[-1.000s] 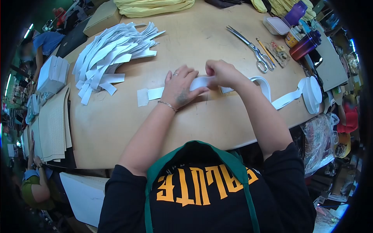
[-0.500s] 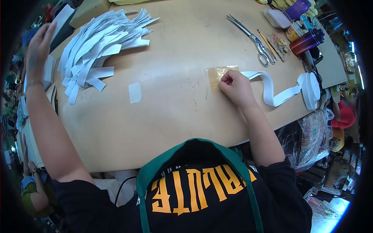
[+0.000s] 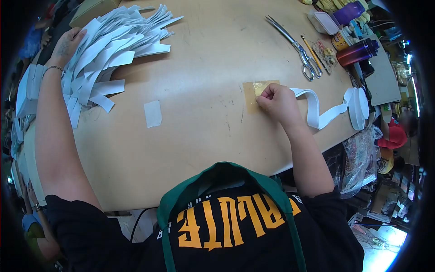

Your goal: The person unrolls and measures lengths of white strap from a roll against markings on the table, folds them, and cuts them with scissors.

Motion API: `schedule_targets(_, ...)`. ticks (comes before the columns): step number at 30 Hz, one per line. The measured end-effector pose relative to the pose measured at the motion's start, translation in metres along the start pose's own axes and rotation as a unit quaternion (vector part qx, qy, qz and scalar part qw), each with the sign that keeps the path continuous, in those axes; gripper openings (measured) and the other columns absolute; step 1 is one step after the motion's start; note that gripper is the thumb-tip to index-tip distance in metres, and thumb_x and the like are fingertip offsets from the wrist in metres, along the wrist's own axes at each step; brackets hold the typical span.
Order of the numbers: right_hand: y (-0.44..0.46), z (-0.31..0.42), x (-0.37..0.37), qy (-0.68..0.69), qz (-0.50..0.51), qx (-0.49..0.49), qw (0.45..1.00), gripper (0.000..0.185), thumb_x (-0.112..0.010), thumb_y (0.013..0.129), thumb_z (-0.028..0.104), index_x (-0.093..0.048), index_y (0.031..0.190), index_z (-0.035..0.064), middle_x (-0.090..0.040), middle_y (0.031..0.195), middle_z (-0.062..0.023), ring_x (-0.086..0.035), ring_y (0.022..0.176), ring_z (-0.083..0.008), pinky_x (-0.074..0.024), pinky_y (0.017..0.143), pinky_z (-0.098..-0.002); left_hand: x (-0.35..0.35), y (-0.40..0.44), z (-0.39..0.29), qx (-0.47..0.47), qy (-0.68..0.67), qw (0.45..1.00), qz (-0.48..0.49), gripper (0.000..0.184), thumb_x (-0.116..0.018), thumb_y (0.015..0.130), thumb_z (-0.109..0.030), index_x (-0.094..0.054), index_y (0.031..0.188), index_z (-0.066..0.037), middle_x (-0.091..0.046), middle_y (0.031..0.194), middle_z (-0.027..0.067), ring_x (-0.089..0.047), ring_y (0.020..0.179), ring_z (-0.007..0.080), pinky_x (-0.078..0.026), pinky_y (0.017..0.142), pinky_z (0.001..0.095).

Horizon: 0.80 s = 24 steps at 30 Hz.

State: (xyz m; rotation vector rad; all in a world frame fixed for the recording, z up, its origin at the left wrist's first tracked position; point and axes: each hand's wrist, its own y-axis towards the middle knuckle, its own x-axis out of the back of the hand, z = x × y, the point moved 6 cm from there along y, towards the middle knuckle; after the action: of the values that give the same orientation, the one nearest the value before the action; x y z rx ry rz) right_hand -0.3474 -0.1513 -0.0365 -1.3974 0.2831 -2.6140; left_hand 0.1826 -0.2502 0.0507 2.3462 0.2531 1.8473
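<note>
At the left edge of the pile of white strips (image 3: pixel 115 43), my left hand (image 3: pixel 68 46) has its fingers closed on the end of a white strip (image 3: pixel 92 30) lying along the pile. My right hand (image 3: pixel 280 103) is pinched over a patch of clear brownish tape (image 3: pixel 250 97) stuck to the table. A flat white band (image 3: pixel 312 109) runs from behind this hand to a loose coil (image 3: pixel 358 108) at the right edge. The pinched fingertips hide the band's end. Left of the middle, a small white patch (image 3: pixel 153 114) lies on the tabletop.
Large scissors (image 3: pixel 297 47) and a yellow pencil (image 3: pixel 310 47) lie at the upper right. Near them are a purple bottle (image 3: pixel 358 52), a jar (image 3: pixel 340 41) and a plastic tub (image 3: pixel 323 22). A cardboard box (image 3: pixel 93 11) sits at the upper left. Plastic-wrapped goods (image 3: pixel 358 163) stand beyond the right edge.
My left hand has come down and right, from holding a strip raised at the upper left to the pile's edge. My right hand stays at the tape. The view has shifted slightly.
</note>
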Motion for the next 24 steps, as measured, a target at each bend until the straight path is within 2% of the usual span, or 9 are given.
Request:
schedule_targets(6, 0.008, 0.0, -0.001, -0.032, -0.024, -0.019, 0.999, 0.017, -0.066, 0.069, 0.014, -0.058, 0.069, -0.0011, -0.062, 0.068, -0.016, -0.061, 0.064, -0.0254, -0.0484, 0.062, -0.0328, -0.005, 0.006, 0.018, 0.021, -0.061, 0.998, -0.019, 0.039, -0.052, 0.089, -0.038, -0.058, 0.095, 0.0, -0.058, 0.079, 0.0106, -0.052, 0.073, 0.0175, -0.042, 0.075, 0.0281)
schedule_targets(9, 0.007, 0.0, 0.0, -0.026, -0.03, -0.014, 0.999, 0.016, -0.065, 0.068, 0.013, -0.056, 0.068, -0.0006, -0.062, 0.068, -0.0141, -0.061, 0.064, -0.0246, -0.0484, 0.062, -0.0322, -0.005, 0.005, 0.018, 0.021, -0.086, 0.996, -0.033, 0.039, -0.052, 0.089, -0.038, -0.058, 0.094, 0.0, -0.058, 0.079, 0.0091, -0.051, 0.075, 0.0152, -0.041, 0.075, 0.0268)
schedule_targets(12, 0.006, -0.006, -0.002, -0.006, 0.008, 0.0, 1.0, 0.016, -0.065, 0.067, 0.013, -0.056, 0.068, 0.0002, -0.061, 0.067, -0.0119, -0.06, 0.063, -0.0229, -0.0481, 0.062, -0.0313, -0.007, 0.002, 0.022, 0.033, -0.118, 0.992, -0.038, 0.038, -0.052, 0.089, -0.038, -0.059, 0.095, -0.001, -0.058, 0.079, 0.0076, -0.05, 0.076, 0.0127, -0.04, 0.075, 0.0256)
schedule_targets(15, 0.002, -0.005, 0.001, -0.006, 0.022, 0.022, 0.999, 0.018, -0.07, 0.069, 0.012, -0.055, 0.067, 0.0017, -0.055, 0.06, -0.0013, -0.051, 0.054, -0.0091, -0.0419, 0.05, -0.0235, -0.004, 0.002, 0.021, 0.038, -0.142, 0.988, -0.045, 0.038, -0.053, 0.089, -0.037, -0.059, 0.095, -0.001, -0.057, 0.079, 0.0054, -0.049, 0.077, 0.0105, -0.04, 0.075, 0.0245)
schedule_targets(21, 0.0, -0.011, 0.0, -0.008, 0.011, -0.002, 1.0, 0.02, -0.071, 0.07, 0.014, -0.055, 0.067, 0.0018, -0.055, 0.059, -0.0022, -0.05, 0.052, -0.0094, -0.0413, 0.048, -0.0245, 0.0, 0.001, 0.018, 0.047, -0.193, 0.979, -0.053, 0.036, -0.054, 0.089, -0.036, -0.061, 0.096, -0.002, -0.056, 0.078, -0.0001, -0.048, 0.075, 0.0075, -0.039, 0.073, 0.0209)
schedule_targets(23, -0.002, -0.006, 0.003, -0.026, 0.017, -0.03, 0.999, 0.02, -0.07, 0.068, 0.017, -0.057, 0.068, 0.0007, -0.059, 0.064, -0.0085, -0.057, 0.058, -0.0168, -0.0457, 0.055, -0.029, 0.003, -0.001, 0.016, 0.067, -0.185, 0.979, -0.058, 0.035, -0.054, 0.089, -0.035, -0.061, 0.095, -0.002, -0.056, 0.078, -0.0015, -0.046, 0.073, 0.0062, -0.038, 0.07, 0.0192)
schedule_targets(24, -0.004, -0.005, 0.004, -0.034, 0.019, -0.044, 0.998, 0.021, -0.069, 0.067, 0.018, -0.058, 0.069, 0.0002, -0.061, 0.067, -0.0117, -0.06, 0.062, -0.0204, -0.048, 0.059, -0.0313, 0.003, 0.001, 0.015, 0.047, -0.189, 0.978, -0.076, 0.034, -0.054, 0.089, -0.035, -0.061, 0.095, -0.003, -0.055, 0.077, -0.0024, -0.045, 0.072, 0.0054, -0.037, 0.068, 0.0188)
